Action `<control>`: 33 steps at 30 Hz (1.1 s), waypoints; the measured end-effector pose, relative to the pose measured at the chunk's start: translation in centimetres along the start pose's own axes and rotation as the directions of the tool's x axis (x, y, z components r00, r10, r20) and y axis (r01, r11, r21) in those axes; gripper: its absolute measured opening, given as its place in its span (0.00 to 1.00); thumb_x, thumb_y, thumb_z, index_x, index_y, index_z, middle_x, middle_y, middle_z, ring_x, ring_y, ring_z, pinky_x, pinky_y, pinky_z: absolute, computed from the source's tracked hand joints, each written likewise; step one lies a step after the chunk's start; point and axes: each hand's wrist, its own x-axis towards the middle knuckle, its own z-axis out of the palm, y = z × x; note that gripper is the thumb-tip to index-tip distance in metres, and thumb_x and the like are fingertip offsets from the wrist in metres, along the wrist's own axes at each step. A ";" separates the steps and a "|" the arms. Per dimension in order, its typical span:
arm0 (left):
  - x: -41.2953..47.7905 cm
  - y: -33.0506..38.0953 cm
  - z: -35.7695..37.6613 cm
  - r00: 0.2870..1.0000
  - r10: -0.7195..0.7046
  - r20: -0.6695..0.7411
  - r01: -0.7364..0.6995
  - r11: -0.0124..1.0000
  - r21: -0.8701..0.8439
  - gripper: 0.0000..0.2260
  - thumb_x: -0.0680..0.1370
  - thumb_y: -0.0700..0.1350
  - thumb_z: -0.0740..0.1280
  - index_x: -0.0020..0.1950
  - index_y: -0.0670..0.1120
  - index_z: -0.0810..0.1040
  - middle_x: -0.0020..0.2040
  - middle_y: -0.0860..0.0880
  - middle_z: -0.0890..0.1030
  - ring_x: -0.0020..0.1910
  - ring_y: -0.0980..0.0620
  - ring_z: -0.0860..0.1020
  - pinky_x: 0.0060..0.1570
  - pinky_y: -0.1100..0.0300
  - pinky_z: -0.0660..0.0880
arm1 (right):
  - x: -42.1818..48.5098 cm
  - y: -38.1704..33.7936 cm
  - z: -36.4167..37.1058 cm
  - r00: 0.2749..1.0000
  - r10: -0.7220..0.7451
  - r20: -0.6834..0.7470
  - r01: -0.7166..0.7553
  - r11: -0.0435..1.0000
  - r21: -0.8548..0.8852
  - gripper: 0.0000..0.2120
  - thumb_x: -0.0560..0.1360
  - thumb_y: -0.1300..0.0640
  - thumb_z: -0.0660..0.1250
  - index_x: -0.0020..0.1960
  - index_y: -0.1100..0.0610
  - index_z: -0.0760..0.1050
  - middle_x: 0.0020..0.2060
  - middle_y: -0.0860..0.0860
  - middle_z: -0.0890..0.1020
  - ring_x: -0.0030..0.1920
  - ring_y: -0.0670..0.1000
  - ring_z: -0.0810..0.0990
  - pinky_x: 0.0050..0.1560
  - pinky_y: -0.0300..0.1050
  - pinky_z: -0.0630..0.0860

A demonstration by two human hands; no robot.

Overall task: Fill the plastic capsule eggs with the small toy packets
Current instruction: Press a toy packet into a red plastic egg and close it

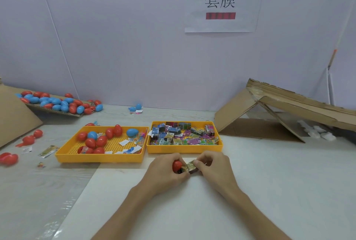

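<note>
From the head view, the left hand (167, 170) grips a red capsule egg (177, 166), its opening facing right toward the toy packet (189, 167) pinched by the right hand (212, 166), whose long axis points leftward into the egg. They meet over the white table (269, 182), just in front of the packet tray (183, 148) and egg tray (100, 158), below a wall sign (220, 1)

Bright, even light — soft blur, fisheye-bent edges.

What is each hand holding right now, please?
Left hand: grips the red capsule egg.
Right hand: pinches a small toy packet against it.
</note>
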 end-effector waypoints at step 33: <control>0.0 1.5 -0.8 0.992 0.096 -0.082 -0.125 0.854 -0.506 0.15 0.71 0.61 0.73 0.49 0.52 0.82 0.44 0.50 0.81 0.45 0.50 0.80 0.44 0.61 0.76 | 0.5 -0.5 -2.3 0.965 -0.047 0.257 -0.116 0.805 0.582 0.06 0.73 0.65 0.75 0.48 0.58 0.84 0.43 0.58 0.86 0.43 0.54 0.85 0.43 0.41 0.79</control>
